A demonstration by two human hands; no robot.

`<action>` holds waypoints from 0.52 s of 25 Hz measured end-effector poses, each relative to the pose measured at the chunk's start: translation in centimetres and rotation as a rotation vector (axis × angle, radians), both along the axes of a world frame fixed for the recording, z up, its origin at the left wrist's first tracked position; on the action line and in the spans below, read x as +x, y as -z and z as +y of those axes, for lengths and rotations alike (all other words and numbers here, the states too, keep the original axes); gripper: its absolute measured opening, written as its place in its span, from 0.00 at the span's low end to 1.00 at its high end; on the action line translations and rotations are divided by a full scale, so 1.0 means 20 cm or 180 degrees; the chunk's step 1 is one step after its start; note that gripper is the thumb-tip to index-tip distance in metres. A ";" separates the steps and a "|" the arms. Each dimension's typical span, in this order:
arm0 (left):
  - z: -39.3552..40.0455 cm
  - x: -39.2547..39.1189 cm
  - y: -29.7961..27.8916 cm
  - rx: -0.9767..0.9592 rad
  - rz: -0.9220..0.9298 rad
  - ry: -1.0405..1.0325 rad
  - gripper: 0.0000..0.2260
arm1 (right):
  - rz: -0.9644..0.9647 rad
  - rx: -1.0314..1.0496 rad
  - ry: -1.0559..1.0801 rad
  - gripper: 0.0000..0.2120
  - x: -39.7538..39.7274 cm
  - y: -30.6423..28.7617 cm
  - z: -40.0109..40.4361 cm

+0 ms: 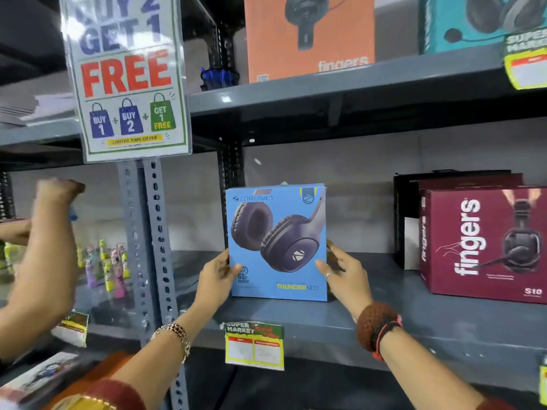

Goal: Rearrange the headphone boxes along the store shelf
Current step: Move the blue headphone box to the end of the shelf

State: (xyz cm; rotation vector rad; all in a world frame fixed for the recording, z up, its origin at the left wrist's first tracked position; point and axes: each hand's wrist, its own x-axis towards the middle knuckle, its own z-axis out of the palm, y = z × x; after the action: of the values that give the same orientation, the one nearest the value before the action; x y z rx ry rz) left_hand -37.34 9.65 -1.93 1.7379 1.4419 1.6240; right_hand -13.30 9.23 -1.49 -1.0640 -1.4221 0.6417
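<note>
I am holding the blue headphone box [278,242] upright on the grey shelf [399,309], my left hand [217,281] gripping its left edge and my right hand [344,275] its right edge. A maroon headphone box [482,244] is sitting well to the right. An orange box [307,37] is standing on the shelf above. Another person's arm [47,250] is reaching in at left, past the offer sign [127,75].
</note>
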 end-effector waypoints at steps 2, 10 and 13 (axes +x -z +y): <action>0.03 -0.04 0.02 0.0035 -0.0055 0.0002 0.15 | -0.0023 0.0007 0.0066 0.23 -0.07 0.01 0.02; 0.02 -0.03 0.04 0.0217 -0.0446 -0.0259 0.23 | -0.0020 -0.0018 0.0133 0.23 -0.11 0.01 0.03; -0.03 0.03 0.06 0.0647 -0.0663 -0.0505 0.24 | 0.0119 -0.0033 0.0183 0.21 0.00 0.03 -0.01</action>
State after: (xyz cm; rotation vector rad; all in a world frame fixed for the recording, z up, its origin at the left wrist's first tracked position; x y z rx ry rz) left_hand -36.72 9.05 -3.14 1.5311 1.3862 2.0314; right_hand -13.31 9.06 -2.15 -1.0918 -1.3526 0.6248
